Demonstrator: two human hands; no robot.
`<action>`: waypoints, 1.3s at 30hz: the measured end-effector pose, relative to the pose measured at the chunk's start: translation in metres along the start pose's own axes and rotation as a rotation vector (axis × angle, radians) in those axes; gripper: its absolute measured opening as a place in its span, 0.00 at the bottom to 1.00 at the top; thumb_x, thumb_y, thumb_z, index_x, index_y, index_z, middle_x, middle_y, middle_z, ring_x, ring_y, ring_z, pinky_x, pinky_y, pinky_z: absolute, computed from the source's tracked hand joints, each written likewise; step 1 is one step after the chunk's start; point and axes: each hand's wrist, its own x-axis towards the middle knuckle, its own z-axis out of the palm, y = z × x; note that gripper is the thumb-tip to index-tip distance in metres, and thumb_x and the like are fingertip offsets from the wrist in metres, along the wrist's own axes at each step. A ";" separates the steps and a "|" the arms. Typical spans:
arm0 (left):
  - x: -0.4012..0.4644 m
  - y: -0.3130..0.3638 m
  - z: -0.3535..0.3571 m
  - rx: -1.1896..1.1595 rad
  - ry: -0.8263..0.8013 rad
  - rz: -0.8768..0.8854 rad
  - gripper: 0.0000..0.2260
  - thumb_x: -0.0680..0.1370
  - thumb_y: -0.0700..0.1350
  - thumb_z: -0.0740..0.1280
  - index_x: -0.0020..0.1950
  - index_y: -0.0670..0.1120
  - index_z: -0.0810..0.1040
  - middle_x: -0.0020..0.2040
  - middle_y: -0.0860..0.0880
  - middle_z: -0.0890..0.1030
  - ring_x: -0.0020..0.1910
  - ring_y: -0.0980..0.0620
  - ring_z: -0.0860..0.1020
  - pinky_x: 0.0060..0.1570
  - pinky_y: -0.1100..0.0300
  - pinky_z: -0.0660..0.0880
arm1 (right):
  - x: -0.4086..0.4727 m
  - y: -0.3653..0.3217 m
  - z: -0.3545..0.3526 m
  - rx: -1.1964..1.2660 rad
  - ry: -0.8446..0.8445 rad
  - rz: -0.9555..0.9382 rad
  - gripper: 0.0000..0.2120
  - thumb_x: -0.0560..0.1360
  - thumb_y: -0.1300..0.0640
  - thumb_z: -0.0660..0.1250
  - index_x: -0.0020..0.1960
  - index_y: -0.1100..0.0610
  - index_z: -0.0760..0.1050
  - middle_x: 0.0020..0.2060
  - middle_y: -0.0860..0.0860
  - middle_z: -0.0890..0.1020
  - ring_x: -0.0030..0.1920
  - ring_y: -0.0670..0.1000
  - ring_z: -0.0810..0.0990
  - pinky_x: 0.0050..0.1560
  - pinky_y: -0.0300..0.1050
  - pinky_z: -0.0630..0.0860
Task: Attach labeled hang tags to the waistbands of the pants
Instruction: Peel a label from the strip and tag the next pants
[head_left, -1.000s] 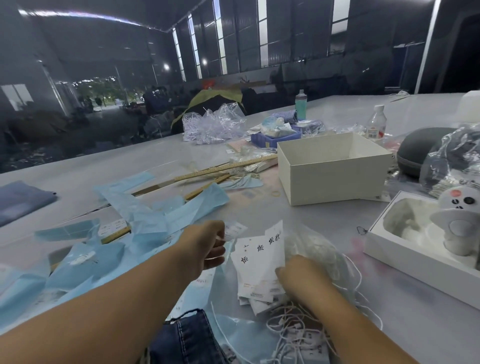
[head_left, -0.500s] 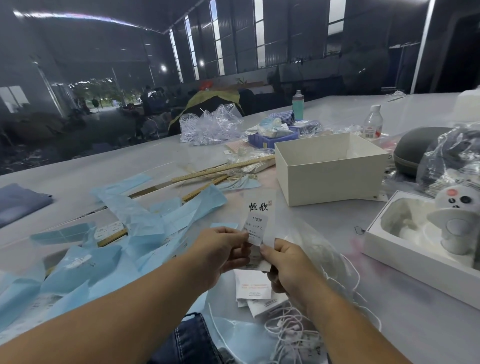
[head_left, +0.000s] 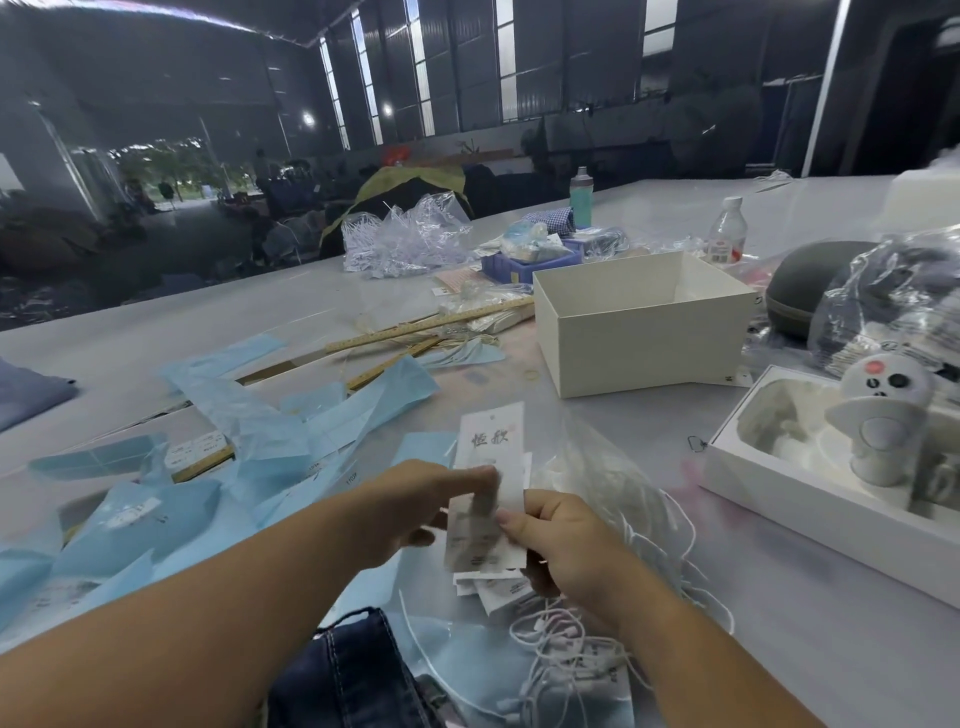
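While both hands meet over the grey table (head_left: 779, 649), the left hand (head_left: 415, 512) and the right hand (head_left: 558, 540) pinch a long white card hang tag (head_left: 491, 441) between them; it stands upright above the fingers, its top printed with dark characters and punched with a small hole. A blurred strip below, between the hands, is too smeared to read. Half a second ago the tag showed a small white sticker on its face; now the upper part is bare, and the hands sit slightly further apart. Under the right hand lies a loose pile of more tags (head_left: 498, 592) on a crinkled clear plastic bag (head_left: 613, 467), with a tangle of white strings (head_left: 566, 654) nearer the person. Dark denim pants (head_left: 353, 675) lie below the left forearm. Crumpled pale blue paper sheets (head_left: 249, 421) spread to the left of the left hand. Beyond the hands stands an open cream cardboard box (head_left: 639, 338), its inside showing nothing. Right of the right hand, a white tray box (head_left: 810, 499) holds a small round-headed white figure (head_left: 883, 415).
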 end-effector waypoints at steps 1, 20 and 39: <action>0.000 0.002 0.002 -0.089 -0.016 0.038 0.11 0.74 0.50 0.74 0.51 0.45 0.81 0.41 0.49 0.85 0.37 0.53 0.81 0.40 0.60 0.74 | -0.005 -0.003 -0.002 -0.040 -0.018 0.014 0.16 0.81 0.53 0.64 0.36 0.54 0.79 0.27 0.56 0.74 0.23 0.47 0.68 0.24 0.38 0.65; 0.005 -0.003 0.004 -0.127 0.063 0.131 0.07 0.77 0.38 0.68 0.53 0.47 0.82 0.43 0.48 0.87 0.41 0.50 0.85 0.35 0.57 0.80 | -0.038 0.028 0.022 -1.246 0.164 0.212 0.16 0.74 0.46 0.62 0.56 0.54 0.77 0.53 0.52 0.81 0.53 0.55 0.81 0.46 0.45 0.73; -0.080 0.065 0.006 0.868 0.294 0.638 0.17 0.77 0.40 0.59 0.58 0.56 0.80 0.52 0.52 0.80 0.35 0.53 0.76 0.23 0.66 0.71 | -0.069 -0.065 0.006 -0.006 0.192 -0.377 0.12 0.82 0.60 0.57 0.44 0.61 0.74 0.34 0.51 0.81 0.36 0.50 0.78 0.41 0.42 0.76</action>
